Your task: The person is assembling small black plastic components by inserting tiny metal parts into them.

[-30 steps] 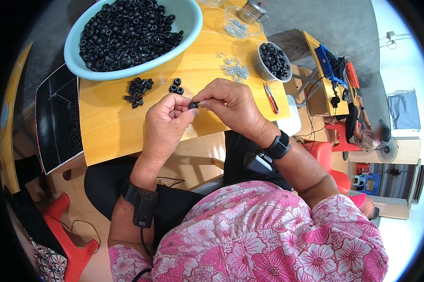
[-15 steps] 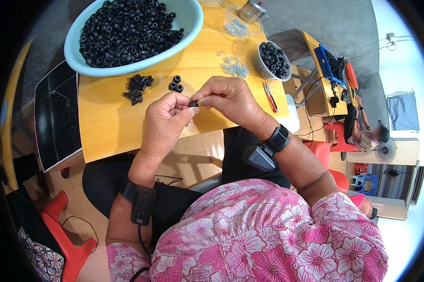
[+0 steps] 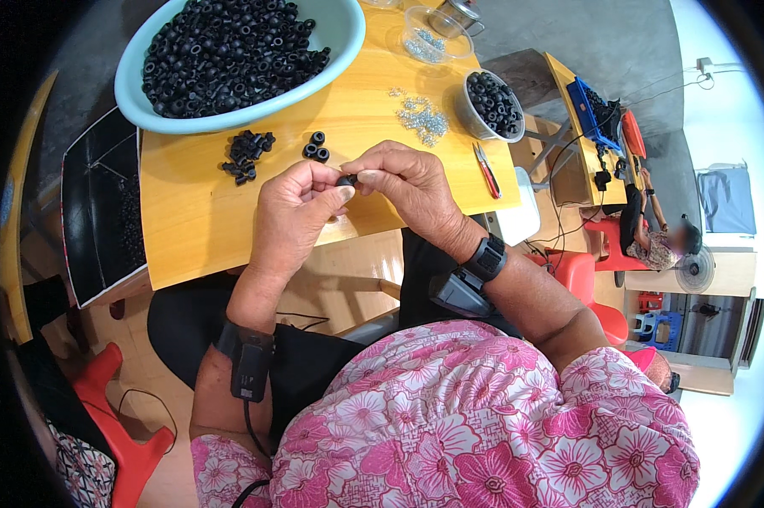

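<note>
My left hand (image 3: 295, 207) pinches a small round black rubber cap (image 3: 345, 180) between thumb and fingers, above the table's near edge. From the other side, the thumb and forefinger of my right hand (image 3: 407, 179) close at the same cap; whether they hold a further small part there is hidden. Just beyond my hands stand a few black caps (image 3: 316, 150) with ring-shaped ends. Left of those lies a small heap of black stemmed pieces (image 3: 248, 155). Small clear, shiny pieces (image 3: 424, 120) are scattered beyond my right hand.
A big pale-blue basin (image 3: 348, 59) of black caps stands at the far left of the yellow table (image 3: 195, 212). On the right are a tub (image 3: 493, 106) of black parts, red-handled snips (image 3: 488, 173) and a clear bowl (image 3: 437, 35). Another person (image 3: 653, 241) sits at a far table.
My right fingers have shifted slightly right, and the cap has turned a little in my left fingers. Both hands stay in nearly the same place.
</note>
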Available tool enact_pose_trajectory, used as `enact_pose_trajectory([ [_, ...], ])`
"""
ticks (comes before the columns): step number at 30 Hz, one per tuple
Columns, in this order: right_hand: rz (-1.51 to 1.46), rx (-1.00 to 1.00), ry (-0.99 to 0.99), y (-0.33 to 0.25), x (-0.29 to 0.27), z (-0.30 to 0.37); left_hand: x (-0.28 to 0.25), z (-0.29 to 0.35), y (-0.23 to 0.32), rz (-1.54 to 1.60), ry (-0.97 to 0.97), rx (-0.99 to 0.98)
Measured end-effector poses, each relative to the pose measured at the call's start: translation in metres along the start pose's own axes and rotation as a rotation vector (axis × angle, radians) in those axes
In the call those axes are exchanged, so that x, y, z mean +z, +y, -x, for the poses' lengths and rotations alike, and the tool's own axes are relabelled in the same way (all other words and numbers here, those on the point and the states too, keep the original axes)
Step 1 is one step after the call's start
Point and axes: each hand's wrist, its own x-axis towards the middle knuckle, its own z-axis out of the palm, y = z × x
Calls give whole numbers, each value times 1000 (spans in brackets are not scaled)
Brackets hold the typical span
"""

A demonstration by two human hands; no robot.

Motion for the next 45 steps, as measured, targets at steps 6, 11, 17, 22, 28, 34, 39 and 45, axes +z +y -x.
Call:
enact_pose_trajectory([
  [6, -162, 214, -26, 0, -2, -6, 0, 1, 2, 28, -13, -3],
  [11, -395, 435, -33, 0, -5, -9, 0, 1, 1, 9, -16, 10],
  [17, -729, 537, -108, 9, -12, -7, 2, 4, 6, 23, -52, 6],
  [22, -752, 526, -149, 5, -14, -6, 3, 5, 10, 29, -76, 16],
  [28, -601, 473, -54, -1, -6, -9, 1, 2, 6, 63, -54, 10],
  [34, -558, 439, -71, 3, -6, -7, 3, 1, 6, 90, -37, 3],
  [39, -527, 426, -48, 4, -5, -6, 2, 1, 3, 96, -33, 32],
  [45, -428, 379, -26, 0, -6, -5, 2, 2, 4, 86, -17, 44],
])
